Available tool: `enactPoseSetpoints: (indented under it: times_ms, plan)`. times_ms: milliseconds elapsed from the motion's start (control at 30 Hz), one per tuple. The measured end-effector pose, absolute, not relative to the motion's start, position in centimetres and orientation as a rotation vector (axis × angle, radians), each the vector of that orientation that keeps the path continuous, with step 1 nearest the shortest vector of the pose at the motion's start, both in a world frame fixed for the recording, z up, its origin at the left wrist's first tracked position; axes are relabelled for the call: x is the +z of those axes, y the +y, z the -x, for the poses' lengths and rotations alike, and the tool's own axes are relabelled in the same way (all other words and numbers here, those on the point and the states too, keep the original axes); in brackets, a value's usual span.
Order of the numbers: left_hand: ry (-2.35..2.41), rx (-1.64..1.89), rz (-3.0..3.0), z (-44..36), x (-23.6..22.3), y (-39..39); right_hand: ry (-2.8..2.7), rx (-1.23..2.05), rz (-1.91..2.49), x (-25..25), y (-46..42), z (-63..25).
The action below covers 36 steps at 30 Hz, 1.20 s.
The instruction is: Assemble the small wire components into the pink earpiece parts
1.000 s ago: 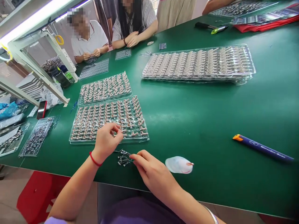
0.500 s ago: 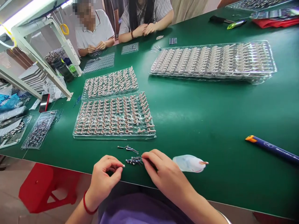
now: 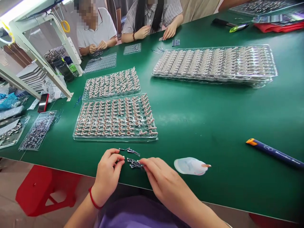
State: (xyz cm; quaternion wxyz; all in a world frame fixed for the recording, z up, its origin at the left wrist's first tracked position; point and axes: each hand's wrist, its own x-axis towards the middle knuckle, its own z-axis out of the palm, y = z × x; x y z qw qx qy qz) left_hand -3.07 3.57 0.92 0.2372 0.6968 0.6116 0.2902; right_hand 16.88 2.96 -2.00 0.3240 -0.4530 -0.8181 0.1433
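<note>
Shifted forward, the left hand (image 3: 108, 171) pinches a white bit (image 3: 123, 157) beside the wires (image 3: 133, 163), which the right hand (image 3: 163, 177) grips over the table (image 3: 223, 126): likely light and bendy, best held at 1 end.

Wire bundle (image 3: 134, 163) — dark, pale-tipped, slightly splayed

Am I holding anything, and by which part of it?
Your right hand pinches the bundle of thin dark parts by the end nearest it. Your left hand seems to pinch a tiny pale piece, too small to tell by which part.
</note>
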Motion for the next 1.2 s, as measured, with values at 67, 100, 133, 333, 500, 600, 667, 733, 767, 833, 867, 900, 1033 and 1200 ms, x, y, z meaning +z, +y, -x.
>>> enactPoseSetpoints:
  times_ms: [67, 100, 133, 333, 500, 600, 667, 733, 767, 833, 867, 900, 1033, 1200]
  plan:
    - [1.674, 0.8, -1.898, 3.2, 0.9, 3.9, -2.182, 0.394, 1.151, -1.6, 2.9, -16.7]
    - [1.671, 0.804, -1.894, 3.3, 1.0, 3.9, -2.2, 0.39, 1.14, -1.5, 3.1, -16.5]
    - [1.672, 0.81, -1.895, 3.3, 1.2, 3.8, -2.22, 0.377, 1.13, -1.3, 3.5, -16.3]
    - [1.536, 0.699, -1.941, 2.5, 2.7, 1.2, -2.467, 0.319, 0.903, -0.2, 7.2, -13.8]
    - [1.481, 0.597, -2.077, 1.7, 2.4, -0.3, -2.543, 0.318, 0.907, -0.2, 7.8, -13.5]
    - [1.508, 0.577, -2.124, 1.5, 1.8, 0.1, -2.5, 0.321, 1.012, -0.7, 6.7, -15.0]
    - [1.469, 0.558, -2.135, 1.2, 1.4, 0.7, -2.454, 0.33, 1.072, -1.1, 5.6, -16.2]
    - [1.404, 0.543, -2.123, 1.0, 1.2, 1.5, -2.4, 0.346, 1.127, -1.3, 4.5, -17.2]
    - [1.362, 0.539, -2.105, 0.9, 1.2, 2.0, -2.371, 0.357, 1.152, -1.4, 4.0, -17.6]
    - [1.283, 0.553, -2.063, 0.9, 1.3, 3.0, -2.316, 0.373, 1.201, -1.5, 3.4, -18.1]
    - [1.263, 0.577, -2.048, 1.0, 1.5, 3.4, -2.29, 0.372, 1.223, -1.5, 3.3, -18.2]
    - [1.26, 0.611, -2.043, 1.1, 1.6, 3.6, -2.27, 0.364, 1.238, -1.6, 3.3, -18.2]
    - [1.337, 0.734, -2.083, 1.4, 2.4, 3.0, -2.292, 0.301, 1.172, -2.0, 4.9, -17.5]
    - [1.139, 0.54, -2.255, 0.9, 2.5, 0.7, -2.329, 0.27, 1.153, -2.7, 5.9, -17.2]
